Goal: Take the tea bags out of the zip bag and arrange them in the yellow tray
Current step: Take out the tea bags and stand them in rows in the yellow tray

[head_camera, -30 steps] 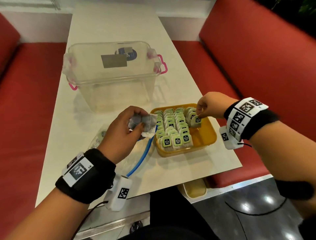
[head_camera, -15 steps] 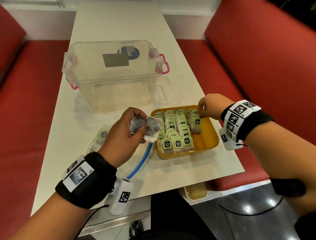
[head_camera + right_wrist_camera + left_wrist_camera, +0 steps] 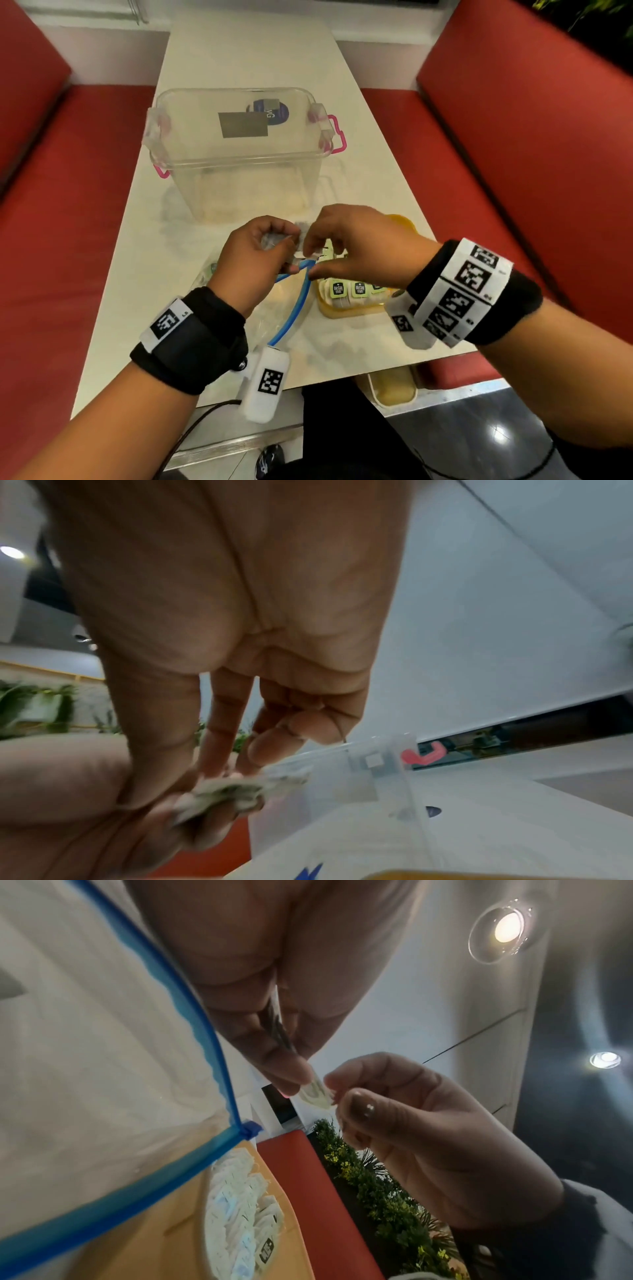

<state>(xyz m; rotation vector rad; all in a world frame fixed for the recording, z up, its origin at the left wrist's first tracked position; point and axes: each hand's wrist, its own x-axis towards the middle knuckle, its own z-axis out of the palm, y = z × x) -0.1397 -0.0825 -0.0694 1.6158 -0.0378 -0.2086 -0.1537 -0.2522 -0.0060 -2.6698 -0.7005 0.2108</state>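
Observation:
Above the table, my left hand [image 3: 286, 248] grips a small bunch of tea bags [image 3: 274, 238]. My right hand [image 3: 310, 251] has reached over to it and pinches the edge of one tea bag [image 3: 316, 1096] between thumb and fingertips [image 3: 219, 772]. Under both hands lies the clear zip bag [image 3: 274, 318], its blue zip strip [image 3: 296, 305] parted. The yellow tray [image 3: 342, 311] sits just right of it, partly hidden by my right hand. Rows of green-tagged tea bags [image 3: 358, 289] stand in it.
A clear plastic box with pink handles [image 3: 239, 147] stands behind the hands on the white table [image 3: 246, 54]. Red bench seats [image 3: 51, 240] run along both sides. The table's near edge is close below the tray.
My right hand left the tray's far right side and moved left to my left hand, where it now pinches a tea bag. The left hand stayed over the zip bag.

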